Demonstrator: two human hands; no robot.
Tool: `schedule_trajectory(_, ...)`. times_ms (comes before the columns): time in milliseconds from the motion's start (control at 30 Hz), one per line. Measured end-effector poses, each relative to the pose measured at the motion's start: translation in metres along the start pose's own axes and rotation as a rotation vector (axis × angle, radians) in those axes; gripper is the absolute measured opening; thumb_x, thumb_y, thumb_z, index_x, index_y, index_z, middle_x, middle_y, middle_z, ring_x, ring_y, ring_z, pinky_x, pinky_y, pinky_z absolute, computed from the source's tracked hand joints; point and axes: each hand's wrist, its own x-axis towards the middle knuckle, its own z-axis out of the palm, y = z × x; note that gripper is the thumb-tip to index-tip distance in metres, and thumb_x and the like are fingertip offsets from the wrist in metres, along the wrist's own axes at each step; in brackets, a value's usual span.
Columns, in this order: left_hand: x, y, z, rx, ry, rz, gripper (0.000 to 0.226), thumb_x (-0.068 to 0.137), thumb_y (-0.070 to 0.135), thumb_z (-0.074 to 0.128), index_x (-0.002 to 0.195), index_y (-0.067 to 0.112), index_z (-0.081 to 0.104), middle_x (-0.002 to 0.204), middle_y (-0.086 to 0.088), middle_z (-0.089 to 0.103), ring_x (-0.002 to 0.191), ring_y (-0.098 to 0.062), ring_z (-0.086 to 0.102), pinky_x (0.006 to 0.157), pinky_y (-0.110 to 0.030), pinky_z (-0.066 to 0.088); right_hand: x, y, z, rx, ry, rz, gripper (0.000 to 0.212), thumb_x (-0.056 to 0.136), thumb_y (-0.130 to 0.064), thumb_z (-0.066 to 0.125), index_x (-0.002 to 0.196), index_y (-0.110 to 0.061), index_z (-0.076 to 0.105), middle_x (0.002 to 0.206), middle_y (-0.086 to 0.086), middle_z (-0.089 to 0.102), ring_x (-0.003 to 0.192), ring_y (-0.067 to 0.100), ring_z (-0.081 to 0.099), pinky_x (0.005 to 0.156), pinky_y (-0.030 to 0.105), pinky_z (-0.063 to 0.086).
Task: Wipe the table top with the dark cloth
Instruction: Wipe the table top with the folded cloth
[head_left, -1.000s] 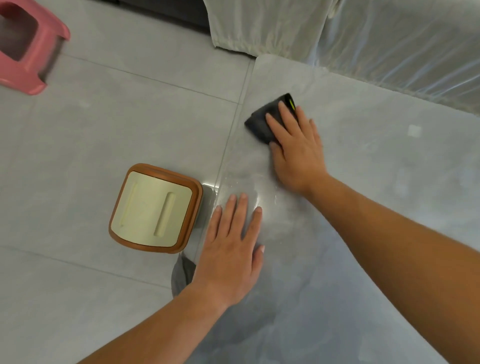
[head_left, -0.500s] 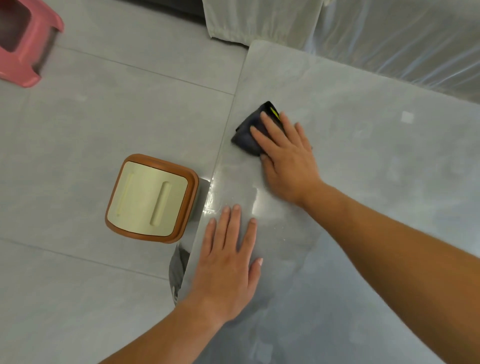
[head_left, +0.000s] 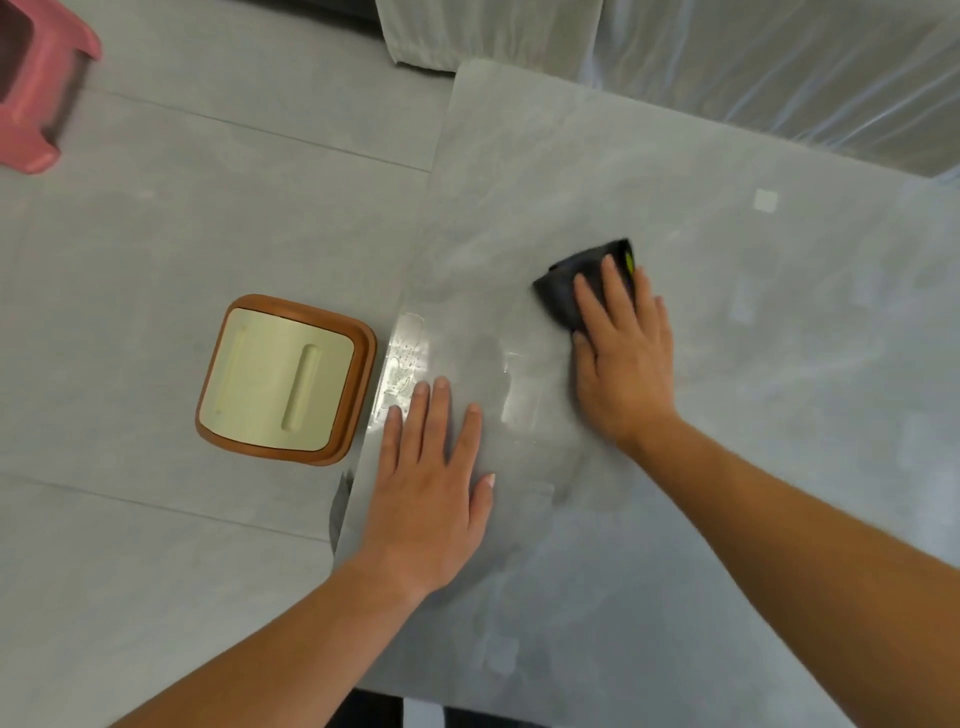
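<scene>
A: Right hand (head_left: 626, 358) — state?
B: Flat, fingers spread over the cloth (head_left: 571, 291), pressing it to the table (head_left: 779, 415). Not a pinch; the palm trails behind and the fingertips pin it, probably so it slides without bunching.
A: Left hand (head_left: 431, 488)?
B: Open, holding nothing, palm down near the table's left edge. Looks like a brace while the person leans in.
A: Where's the cloth?
B: On the table, mid-surface, well in from the left edge, folded into a small pad. Part shows past the fingertips; the rest is under the hand.
A: Orientation?
B: Long axis seems to run lower-left to upper-right, a yellow-green tag at the far right corner. Hard to be sure, half hidden.
A: Anything else?
B: Lidded bin (head_left: 285, 379) on the floor, just beside the table edge. Pink stool (head_left: 31, 93) far left.
</scene>
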Motion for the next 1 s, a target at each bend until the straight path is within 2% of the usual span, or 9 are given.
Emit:
schedule_trajectory(133, 0.000, -0.001, 0.001, -0.004, 0.012, -0.002, 0.069, 0.100, 0.050, 0.023, 0.159, 0.015, 0.012, 0.166, -0.021, -0.006, 0.152, -0.035, -0.013, 0.123, -0.055, 0.007, -0.065, 0.008, 0.007, -0.071, -0.128, -0.394, 0.056, 0.097, -0.026, 0.052, 0.152, -0.024, 0.040, 0.165, 0.004, 0.025, 0.153, 0.036, 0.015, 0.121, 0.056, 0.019)
schedule_trajectory(200, 0.000, -0.002, 0.002, -0.001, 0.019, 0.005, 0.069, 0.100, 0.050, 0.022, 0.159, 0.015, 0.011, 0.166, -0.020, -0.005, 0.152, -0.035, -0.013, 0.123, -0.055, 0.006, -0.055, 0.030, -0.001, -0.083, -0.158, -0.499, 0.056, 0.096, -0.025, 0.050, 0.151, -0.024, 0.043, 0.163, 0.004, 0.028, 0.152, 0.035, 0.019, 0.120, 0.055, 0.021)
schedule_trajectory(267, 0.000, -0.002, 0.003, 0.010, 0.015, 0.010, 0.069, 0.100, 0.051, 0.021, 0.159, 0.015, 0.010, 0.166, -0.021, -0.006, 0.152, -0.035, -0.014, 0.123, -0.054, 0.005, -0.036, 0.041, -0.007, -0.067, -0.111, -0.368, 0.055, 0.095, -0.027, 0.045, 0.150, -0.022, 0.043, 0.163, 0.006, 0.030, 0.151, 0.036, 0.022, 0.118, 0.057, 0.023)
schedule_trajectory(367, -0.002, -0.001, 0.004, 0.013, 0.022, 0.003, 0.069, 0.100, 0.051, 0.019, 0.159, 0.016, 0.008, 0.166, -0.020, -0.008, 0.152, -0.035, -0.015, 0.123, -0.054, 0.002, -0.023, 0.034, -0.013, 0.003, -0.043, -0.008, 0.054, 0.099, -0.032, 0.037, 0.153, -0.024, 0.036, 0.165, 0.004, 0.022, 0.153, 0.035, 0.014, 0.121, 0.055, 0.016)
schedule_trajectory(433, -0.002, 0.000, 0.004, 0.003, 0.029, -0.001, 0.069, 0.100, 0.051, 0.020, 0.159, 0.016, 0.008, 0.166, -0.019, -0.008, 0.152, -0.034, -0.017, 0.124, -0.053, 0.001, -0.043, 0.014, -0.006, 0.001, 0.003, 0.081, 0.055, 0.099, -0.029, 0.040, 0.153, -0.023, 0.036, 0.166, 0.004, 0.021, 0.153, 0.035, 0.013, 0.122, 0.052, 0.014)
schedule_trajectory(667, -0.012, -0.010, -0.001, -0.096, 0.026, 0.016, 0.068, 0.101, 0.050, 0.017, 0.160, 0.020, 0.001, 0.166, -0.012, -0.016, 0.151, -0.025, -0.023, 0.124, -0.046, -0.007, -0.113, 0.019, 0.006, -0.087, -0.103, -0.374, 0.055, 0.094, -0.023, 0.051, 0.149, -0.020, 0.045, 0.163, 0.006, 0.029, 0.151, 0.037, 0.021, 0.119, 0.057, 0.022)
schedule_trajectory(867, -0.063, -0.014, 0.017, -0.062, 0.066, 0.020, 0.066, 0.103, 0.048, 0.024, 0.159, 0.014, 0.012, 0.166, -0.018, -0.003, 0.153, -0.031, -0.012, 0.124, -0.049, -0.003, -0.100, -0.009, 0.010, 0.010, 0.007, 0.130, 0.054, 0.100, -0.029, 0.037, 0.154, -0.022, 0.035, 0.166, 0.005, 0.020, 0.152, 0.037, 0.012, 0.123, 0.053, 0.010)
schedule_trajectory(933, -0.081, -0.014, 0.025, -0.069, 0.061, 0.010, 0.065, 0.102, 0.048, 0.028, 0.157, 0.014, 0.019, 0.166, -0.019, 0.001, 0.154, -0.032, -0.007, 0.124, -0.052, 0.004, -0.122, -0.036, 0.018, 0.006, 0.016, 0.084, 0.054, 0.100, -0.028, 0.040, 0.153, -0.020, 0.037, 0.165, 0.007, 0.021, 0.152, 0.037, 0.013, 0.123, 0.053, 0.012)
schedule_trajectory(1000, -0.098, -0.014, 0.032, -0.074, 0.049, -0.005, 0.065, 0.101, 0.048, 0.031, 0.156, 0.013, 0.023, 0.166, -0.021, 0.005, 0.154, -0.033, -0.003, 0.124, -0.052, 0.008, -0.150, -0.050, 0.026, -0.016, -0.036, -0.121, 0.053, 0.099, -0.028, 0.044, 0.151, -0.018, 0.042, 0.164, 0.008, 0.026, 0.151, 0.039, 0.017, 0.121, 0.057, 0.017)
